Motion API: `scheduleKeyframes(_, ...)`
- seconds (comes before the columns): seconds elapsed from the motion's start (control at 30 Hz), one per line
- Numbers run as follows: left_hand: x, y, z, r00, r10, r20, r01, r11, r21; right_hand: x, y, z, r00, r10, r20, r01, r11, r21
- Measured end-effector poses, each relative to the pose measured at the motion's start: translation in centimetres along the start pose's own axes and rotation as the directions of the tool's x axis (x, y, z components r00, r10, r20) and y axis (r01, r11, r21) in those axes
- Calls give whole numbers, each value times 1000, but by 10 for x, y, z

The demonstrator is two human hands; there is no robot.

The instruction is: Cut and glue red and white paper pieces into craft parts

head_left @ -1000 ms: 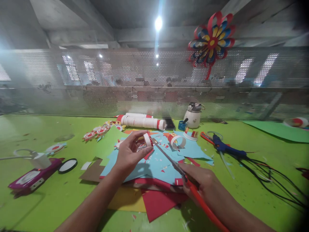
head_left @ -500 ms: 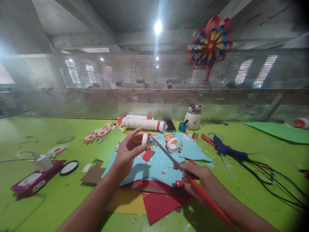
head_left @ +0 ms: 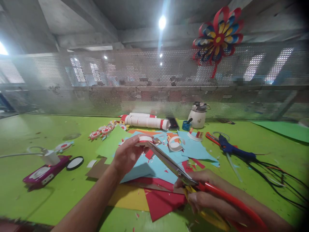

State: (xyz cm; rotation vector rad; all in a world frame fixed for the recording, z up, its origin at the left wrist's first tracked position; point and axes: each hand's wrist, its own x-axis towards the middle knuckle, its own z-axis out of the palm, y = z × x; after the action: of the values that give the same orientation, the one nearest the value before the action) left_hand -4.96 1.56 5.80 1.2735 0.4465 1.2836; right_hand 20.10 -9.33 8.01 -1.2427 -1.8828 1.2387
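Note:
Between its thumb and fingers, my left hand (head_left: 125,154) pinches a small white paper ring (head_left: 145,139) with a red edge. My right hand (head_left: 205,190) grips a pair of scissors (head_left: 166,159) with long metal blades and red handles. The blade tips reach the ring's near side; whether they touch it I cannot tell. Below both hands lie light blue paper sheets (head_left: 137,172) strewn with red and white scraps. A cut paper cup ring (head_left: 174,146) with a curled white strip rests just beyond the blades.
Rolled white paper cups (head_left: 145,121), a blue pot (head_left: 186,125) and a flask (head_left: 197,116) stand at the back. A blue glue gun (head_left: 233,149) with black cables lies right. On the left are a purple power strip (head_left: 45,172) and red-white paper discs (head_left: 106,130).
My left hand has turned the paper ring so its white band faces up, with the fingers closing around it. The scissors have swung more side-on, showing their handles. The view has shifted slightly left.

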Motion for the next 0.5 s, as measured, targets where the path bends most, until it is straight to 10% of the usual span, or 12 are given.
scheduleKeyframes(0.3, -2, 2, 0, 996, -87, 13, 86, 995, 48, -1, 5, 1, 999, 45, 26, -48, 992, 113)
scheduleKeyframes(0.5, -2, 0, -4, 979, -199, 49, 197, 979, 43, 1, 2, -5, 992, -99, -78, 91, 990, -106)
